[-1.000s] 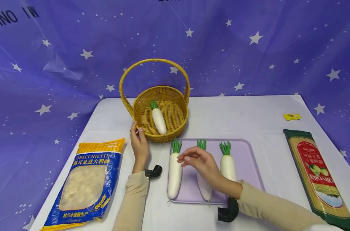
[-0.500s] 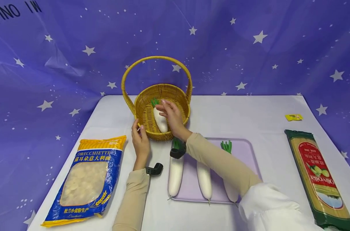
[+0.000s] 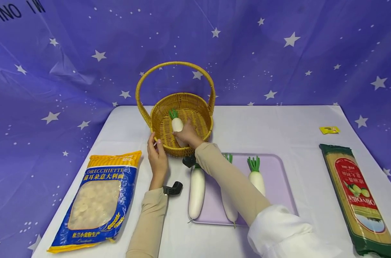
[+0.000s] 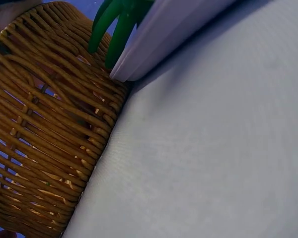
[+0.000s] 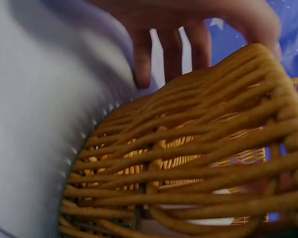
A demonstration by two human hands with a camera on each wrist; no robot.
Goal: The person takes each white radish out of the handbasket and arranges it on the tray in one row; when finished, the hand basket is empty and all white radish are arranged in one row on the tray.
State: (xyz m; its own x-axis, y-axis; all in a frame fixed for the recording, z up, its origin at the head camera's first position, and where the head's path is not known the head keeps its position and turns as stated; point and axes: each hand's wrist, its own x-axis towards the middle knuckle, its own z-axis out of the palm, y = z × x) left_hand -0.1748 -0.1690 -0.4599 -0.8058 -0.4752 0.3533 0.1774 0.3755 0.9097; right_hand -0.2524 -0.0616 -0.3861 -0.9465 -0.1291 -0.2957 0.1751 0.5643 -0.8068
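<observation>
In the head view a wicker basket (image 3: 198, 104) with a tall handle stands near the table's back edge. One white radish (image 3: 177, 124) with green leaves lies inside it. My right hand (image 3: 188, 135) reaches over the front rim and grips that radish, covering part of its lower half. At the basket's left side, my left hand (image 3: 157, 161) rests its fingers against the outer wall. Seen from the right wrist, the left hand (image 5: 184, 12) has extended fingers along the wicker (image 5: 188, 139). The basket's wall (image 4: 49, 109) fills much of the left wrist view.
A purple tray (image 3: 276, 179) bears three more white radishes (image 3: 196, 193), partly under the right arm. An orecchiette bag (image 3: 95, 204) lies at left. A spaghetti pack (image 3: 356, 193) and small yellow packet (image 3: 329, 130) lie at right.
My right hand has moved from over the tray up and left into the basket, then lowered and closed on the radish there. The left hand has stayed at the basket's side.
</observation>
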